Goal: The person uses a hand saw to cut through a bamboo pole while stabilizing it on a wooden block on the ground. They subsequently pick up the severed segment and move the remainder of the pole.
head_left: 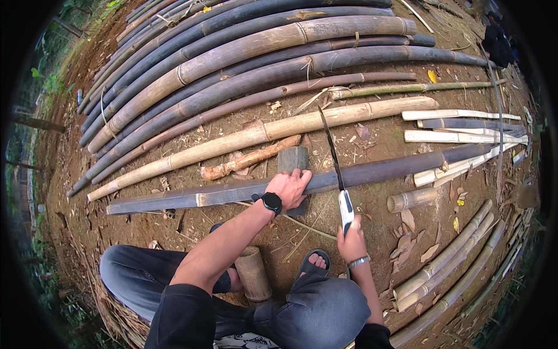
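A long dark bamboo pole (383,171) lies across the ground in front of me, resting over a short dark wooden block (292,158). My left hand (289,190), with a black watch at its wrist, is closed over the pole right at the block. My right hand (352,239) grips a hand saw (346,205) by its white and black handle. The saw's long dark blade points away from me and crosses the pole just right of the block. Whether the teeth have cut into the bamboo cannot be made out.
Beyond the pole lie a pale bamboo pole (232,139), a rough stick (250,158) and many dark poles (244,43). Split pale strips (459,136) and a short bamboo piece (411,199) are at right. A bamboo section (253,273) stands between my legs.
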{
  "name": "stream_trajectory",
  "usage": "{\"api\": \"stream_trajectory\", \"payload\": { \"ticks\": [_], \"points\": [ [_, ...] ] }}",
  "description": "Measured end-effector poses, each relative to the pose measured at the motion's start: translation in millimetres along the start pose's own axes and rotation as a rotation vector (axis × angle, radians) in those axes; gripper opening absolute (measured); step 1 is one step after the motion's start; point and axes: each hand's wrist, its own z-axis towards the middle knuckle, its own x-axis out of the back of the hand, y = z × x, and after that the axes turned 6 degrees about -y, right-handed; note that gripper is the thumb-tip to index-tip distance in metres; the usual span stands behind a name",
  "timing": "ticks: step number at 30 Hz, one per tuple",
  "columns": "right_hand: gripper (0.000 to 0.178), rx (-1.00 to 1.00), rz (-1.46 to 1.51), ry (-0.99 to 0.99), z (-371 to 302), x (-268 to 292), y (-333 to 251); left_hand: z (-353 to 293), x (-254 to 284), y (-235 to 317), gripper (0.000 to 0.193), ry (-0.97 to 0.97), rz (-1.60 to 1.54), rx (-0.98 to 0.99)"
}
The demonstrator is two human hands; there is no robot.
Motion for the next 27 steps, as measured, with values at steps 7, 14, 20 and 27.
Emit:
{"api": "stream_trajectory", "payload": {
  "ticks": [7, 14, 20, 27],
  "points": [
    [0.043, 0.019, -0.007, 0.006, 6, -7, 20, 0, 0, 1, 0.053, 0.034, -0.032, -0.006],
    [0.044, -0.001, 0.029, 0.012, -33, -16, 39, -3, -8, 0, 0.058, 0.096, 0.022, 0.004],
    [0.050, 0.000, -0.015, 0.046, 8, -19, 26, -3, 0, 1, 0.054, 0.025, -0.021, 0.015],
    [0.053, -0.100, -0.009, -0.035, 20, -14, 17, -5, -5, 0, 0.050, 0.097, -0.001, -0.018]
  ]
}}
